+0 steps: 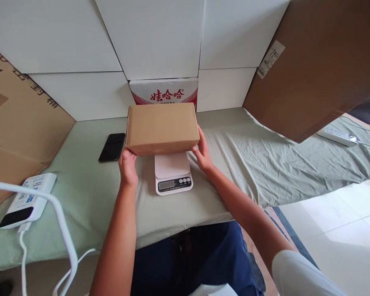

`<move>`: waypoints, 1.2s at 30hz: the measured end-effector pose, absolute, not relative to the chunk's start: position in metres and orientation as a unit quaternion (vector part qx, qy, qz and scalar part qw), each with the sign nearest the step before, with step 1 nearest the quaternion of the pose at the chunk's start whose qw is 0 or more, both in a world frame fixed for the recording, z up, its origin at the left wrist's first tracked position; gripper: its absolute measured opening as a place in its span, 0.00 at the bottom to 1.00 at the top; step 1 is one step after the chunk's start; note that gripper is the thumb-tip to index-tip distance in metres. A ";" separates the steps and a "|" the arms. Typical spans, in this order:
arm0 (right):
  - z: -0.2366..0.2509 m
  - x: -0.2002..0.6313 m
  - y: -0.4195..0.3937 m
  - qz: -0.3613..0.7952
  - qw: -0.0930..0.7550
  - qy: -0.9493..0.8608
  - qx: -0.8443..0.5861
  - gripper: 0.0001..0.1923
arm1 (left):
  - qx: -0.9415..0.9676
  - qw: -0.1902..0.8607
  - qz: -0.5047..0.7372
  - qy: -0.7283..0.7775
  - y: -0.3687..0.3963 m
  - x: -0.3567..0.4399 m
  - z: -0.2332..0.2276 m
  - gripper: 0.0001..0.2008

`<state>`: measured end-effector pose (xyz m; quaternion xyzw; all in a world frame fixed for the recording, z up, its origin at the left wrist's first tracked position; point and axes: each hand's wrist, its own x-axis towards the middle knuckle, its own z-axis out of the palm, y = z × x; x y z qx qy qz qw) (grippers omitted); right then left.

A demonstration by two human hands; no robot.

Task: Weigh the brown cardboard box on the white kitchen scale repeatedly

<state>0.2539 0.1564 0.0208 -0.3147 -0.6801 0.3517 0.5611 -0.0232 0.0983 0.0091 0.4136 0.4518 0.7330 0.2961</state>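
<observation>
A closed brown cardboard box (162, 125) is held between my two hands, over the back part of a white kitchen scale (172, 166). My left hand (128, 167) grips the box's near left corner, with the thumb at its lower edge. At the right end, my right hand (203, 152) is closed round the side, its thumb near the front corner. Fingers under and behind the box are hidden. The scale's display and buttons face me, while its rear lies out of sight beneath the box. Whether the box touches the scale I cannot tell.
A black phone (112, 147) lies left of the box. Further left is a white power bank (29, 200) with a white cable (63, 226). A red-and-white carton (166, 88) stands behind. Large cardboard sheets (314, 65) flank the cloth-covered surface (228, 164).
</observation>
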 end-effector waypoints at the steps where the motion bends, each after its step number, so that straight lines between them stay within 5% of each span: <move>1: 0.019 0.258 0.144 0.355 0.557 -0.683 -0.312 0.49 | 0.415 0.294 0.729 0.458 0.083 -0.020 0.008 0.43; 8: 0.008 0.276 0.103 0.387 0.523 -0.687 -0.323 0.46 | 0.420 0.306 0.705 0.483 0.025 -0.006 -0.005 0.44; 36: 0.011 0.274 0.102 0.371 0.539 -0.687 -0.317 0.44 | 0.388 0.298 0.717 0.496 0.025 -0.011 -0.019 0.45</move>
